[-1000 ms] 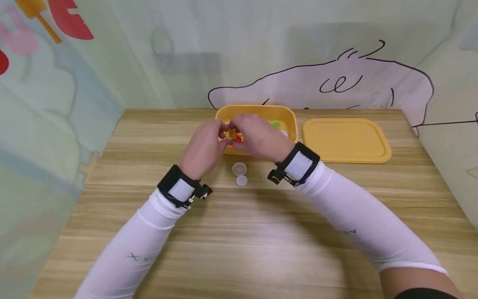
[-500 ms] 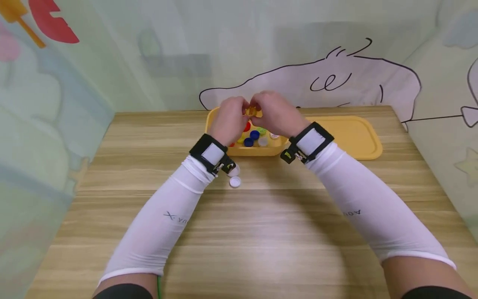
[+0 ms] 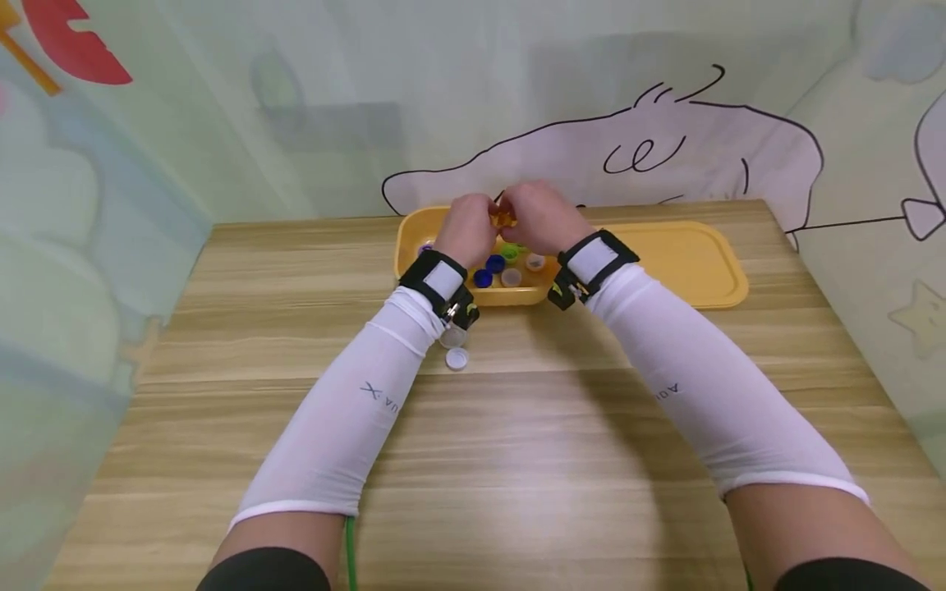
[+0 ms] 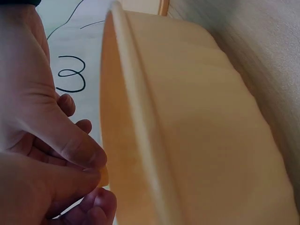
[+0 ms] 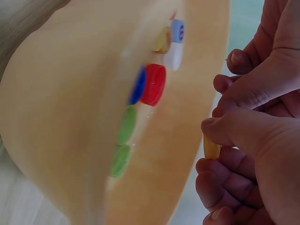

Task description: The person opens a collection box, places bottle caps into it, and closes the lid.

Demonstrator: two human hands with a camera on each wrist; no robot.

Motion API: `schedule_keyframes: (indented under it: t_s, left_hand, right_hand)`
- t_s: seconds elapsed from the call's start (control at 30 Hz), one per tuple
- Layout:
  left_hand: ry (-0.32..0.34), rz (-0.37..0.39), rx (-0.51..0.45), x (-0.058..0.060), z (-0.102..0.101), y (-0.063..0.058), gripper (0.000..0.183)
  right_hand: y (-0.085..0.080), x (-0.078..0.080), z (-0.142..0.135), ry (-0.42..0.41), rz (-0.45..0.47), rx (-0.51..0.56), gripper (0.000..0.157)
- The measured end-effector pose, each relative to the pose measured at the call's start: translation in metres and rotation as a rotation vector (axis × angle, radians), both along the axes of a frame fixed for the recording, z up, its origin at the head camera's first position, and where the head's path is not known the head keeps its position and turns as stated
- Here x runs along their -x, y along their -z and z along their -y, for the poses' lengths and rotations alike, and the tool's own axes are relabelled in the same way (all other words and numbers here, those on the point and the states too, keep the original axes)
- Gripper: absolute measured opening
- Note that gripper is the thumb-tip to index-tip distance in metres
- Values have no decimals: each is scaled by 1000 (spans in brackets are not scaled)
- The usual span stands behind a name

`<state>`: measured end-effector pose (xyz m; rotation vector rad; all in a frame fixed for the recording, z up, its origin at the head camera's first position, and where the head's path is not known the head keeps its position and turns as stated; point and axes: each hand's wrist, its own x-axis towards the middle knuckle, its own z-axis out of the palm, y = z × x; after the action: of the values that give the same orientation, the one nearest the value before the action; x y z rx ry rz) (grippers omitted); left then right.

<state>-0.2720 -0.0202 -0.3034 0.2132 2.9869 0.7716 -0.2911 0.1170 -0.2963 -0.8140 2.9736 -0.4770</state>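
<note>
Both hands meet above a yellow plastic tub [image 3: 517, 298]. My left hand [image 3: 469, 231] and my right hand [image 3: 543, 220] pinch a small yellow bottle cap [image 3: 505, 217] between their fingertips; in the right wrist view the cap's edge [image 5: 212, 148] shows below a thumb. Fingers cover most of it. Inside the tub lie loose caps: blue ones [image 3: 484, 277], a green one [image 3: 510, 252] and pale ones [image 3: 512, 277]. A red cap [image 5: 153, 85] shows among them in the right wrist view.
The tub's flat yellow lid [image 3: 683, 263] lies to its right on the wooden table [image 3: 532, 468]. In front of the tub are a white cap [image 3: 456, 358] and a second pale round piece [image 3: 454, 336], partly behind the left wrist strap. A printed wall [image 3: 473, 98] stands behind.
The hands, holding the yellow cap between them, have moved from the tub's left front toward its back middle. More caps in the tub are uncovered. The head view has shifted slightly.
</note>
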Motion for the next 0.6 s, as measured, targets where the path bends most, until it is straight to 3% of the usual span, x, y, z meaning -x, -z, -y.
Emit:
schedule_keyframes:
  t_s: [0.33,0.6]
  left_hand:
    - [14,8,12,5,1,11,33]
    - [7,50,1,2,10,10,36]
  right_hand:
    - [9,9,3,25,59,-51,33]
    - [3,2,3,22,108,-28,32]
